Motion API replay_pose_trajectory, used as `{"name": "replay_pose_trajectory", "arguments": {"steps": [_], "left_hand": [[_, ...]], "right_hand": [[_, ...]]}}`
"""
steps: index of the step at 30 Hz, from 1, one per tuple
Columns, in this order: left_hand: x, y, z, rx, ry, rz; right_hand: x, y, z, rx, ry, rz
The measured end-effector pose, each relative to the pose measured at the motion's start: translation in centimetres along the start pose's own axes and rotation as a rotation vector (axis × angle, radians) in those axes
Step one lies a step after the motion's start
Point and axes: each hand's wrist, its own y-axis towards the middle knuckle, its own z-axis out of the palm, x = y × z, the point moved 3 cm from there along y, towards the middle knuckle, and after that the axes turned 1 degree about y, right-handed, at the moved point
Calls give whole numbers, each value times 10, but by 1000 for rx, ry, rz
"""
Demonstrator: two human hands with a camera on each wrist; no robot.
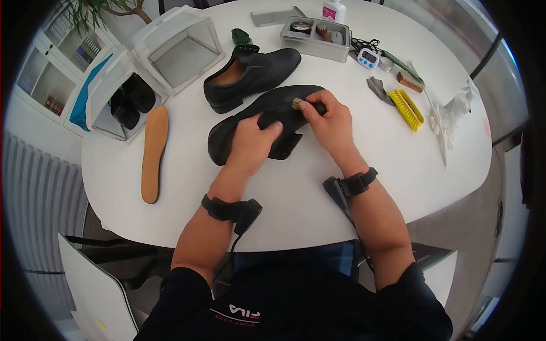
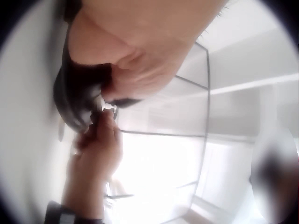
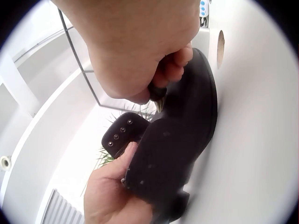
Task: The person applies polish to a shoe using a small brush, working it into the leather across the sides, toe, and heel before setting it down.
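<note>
My left hand (image 1: 252, 143) grips a black leather shoe (image 1: 220, 142) at its opening, the thumb lying over the tongue. The shoe rests on the white table with its toe pointing right, and one eyelet flap (image 3: 122, 132) spreads outward. In my right hand (image 1: 331, 120) is a small dark-handled brush, its pale bristles (image 1: 297, 103) pointing at the shoe's upper just ahead of the tongue. From the right wrist view, the bristle tips (image 3: 160, 105) are right at the leather. Behind this shoe sits its matching black shoe (image 1: 256, 74), also toe to the right.
A tan insole (image 1: 154, 153) lies at left, near clear-fronted shoe boxes (image 1: 179, 51), one holding dark shoes. At the back stands a grey tin (image 1: 314, 48) with polish and a brush. On the right are a timer (image 1: 368, 58), a yellow brush (image 1: 406, 109) and a wooden brush (image 1: 410, 81).
</note>
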Motion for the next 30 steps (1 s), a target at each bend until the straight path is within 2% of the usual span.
{"name": "replay_pose_trajectory", "arguments": {"steps": [2,3,5,6,7,9,10,11,13,14,15,17,18,19,21,23,25,26,28,30], "left_hand": [[-13,-2,-5,-246,432,26],[-14,-1,-6,-245,435,22],[-17,0,-13,-386,522,4],[-16,1,-16,-366,467,-11],[-13,4,-19,-372,467,-12],[-2,9,-24,-352,186,-27],[1,11,-25,-353,186,-29],[5,14,-26,-339,121,-14],[6,15,-24,-329,49,6],[6,15,-25,-329,-1,-15],[6,16,-24,-328,-49,-36],[4,14,-22,-358,-35,-48],[3,12,-22,-389,-21,-64],[2,11,-23,-389,-16,-68],[0,10,-22,-337,-55,-71],[6,14,-26,-344,-47,-58],[4,14,-25,-346,-39,-46],[4,12,-22,-315,-95,-82],[-2,9,-19,-284,-150,-112],[-3,5,-17,-187,-176,-190]], "right_hand": [[5,-2,3,57,-19,-44],[7,-4,3,57,-17,-40],[22,-12,9,295,51,-188],[34,-17,9,339,62,-279],[34,-18,10,344,65,-281],[37,-23,17,508,6,-374],[33,-21,18,431,-89,-354],[30,-18,18,431,-90,-355],[24,-11,13,258,-266,-333],[26,-13,15,248,-207,-379],[31,-17,17,248,-208,-382],[52,-33,27,435,-131,-640],[58,-37,30,507,-110,-647],[56,-36,31,506,-106,-643],[47,-26,26,413,-178,-560],[26,-11,19,204,-296,-474],[15,0,10,116,-357,-363],[14,-4,9,110,-361,-363],[32,-15,12,219,-94,-503],[42,-16,16,193,-80,-545]]}}
